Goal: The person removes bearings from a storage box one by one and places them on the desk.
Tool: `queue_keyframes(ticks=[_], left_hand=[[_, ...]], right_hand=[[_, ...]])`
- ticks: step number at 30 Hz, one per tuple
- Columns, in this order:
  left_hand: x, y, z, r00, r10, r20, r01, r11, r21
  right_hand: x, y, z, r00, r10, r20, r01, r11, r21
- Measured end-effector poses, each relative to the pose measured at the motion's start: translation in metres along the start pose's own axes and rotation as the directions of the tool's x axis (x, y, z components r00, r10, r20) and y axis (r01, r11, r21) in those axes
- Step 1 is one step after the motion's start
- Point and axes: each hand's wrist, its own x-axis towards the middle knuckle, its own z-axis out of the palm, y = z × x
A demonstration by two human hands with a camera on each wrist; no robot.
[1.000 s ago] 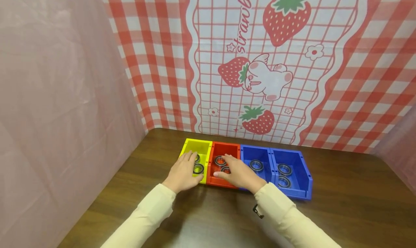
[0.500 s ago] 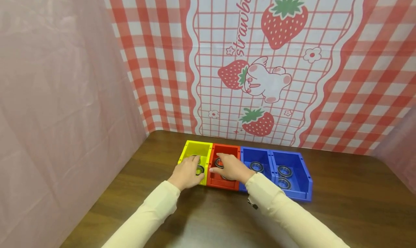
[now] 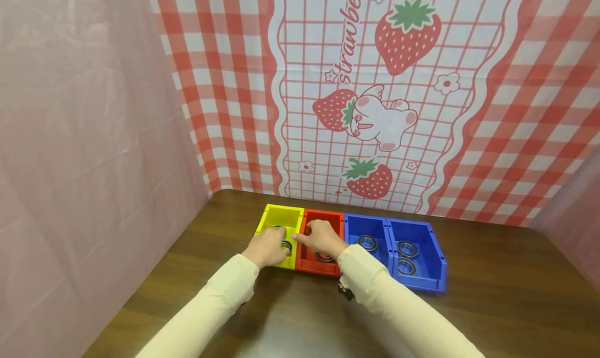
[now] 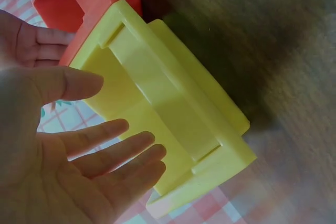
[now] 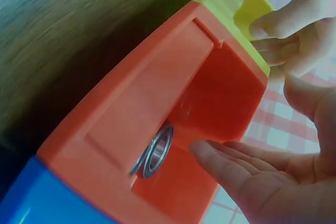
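Note:
My left hand is over the yellow bin, fingers reaching down inside. Two ring-shaped bearings lie there, partly covered by that hand. In the left wrist view its fingers are spread and loosely bent, with nothing between them and the thumb. Over the red bin is my right hand, thumb apart from the fingers. A bearing shows below it; another is mostly hidden by the fingertips. The right wrist view shows a metal-rimmed bearing near the straight fingers, apart from them.
Two blue bins adjoin on the right. The left blue bin shows one bearing; the right blue bin holds two bearings. All stand on a brown wooden table, before a strawberry-print cloth.
My right hand has moved left and farther into the red bin, uncovering its nearer bearing. My left hand has lowered in the yellow bin, its fingers now more bent.

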Motion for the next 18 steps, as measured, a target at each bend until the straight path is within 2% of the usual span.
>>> queue_keyframes(ticks=[5, 10, 13, 18], left_hand=[[0.005, 0.000, -0.002, 1.000, -0.007, 0.026, 0.008, 1.000, -0.018], [0.010, -0.003, -0.003, 0.999, 0.000, 0.042, 0.002, 0.999, -0.049], [0.011, -0.006, -0.002, 0.998, 0.016, 0.055, -0.013, 0.998, -0.058], [0.014, -0.010, -0.003, 0.997, 0.026, 0.074, -0.021, 0.997, -0.071]], right_hand=[[0.010, -0.003, 0.000, 0.994, 0.104, -0.012, -0.103, 0.989, 0.104], [0.016, -0.008, -0.001, 0.982, 0.188, -0.020, -0.185, 0.977, 0.110], [0.018, -0.010, 0.000, 0.976, 0.218, -0.013, -0.215, 0.970, 0.110], [0.023, -0.010, 0.000, 0.967, 0.256, 0.020, -0.254, 0.944, 0.209]])
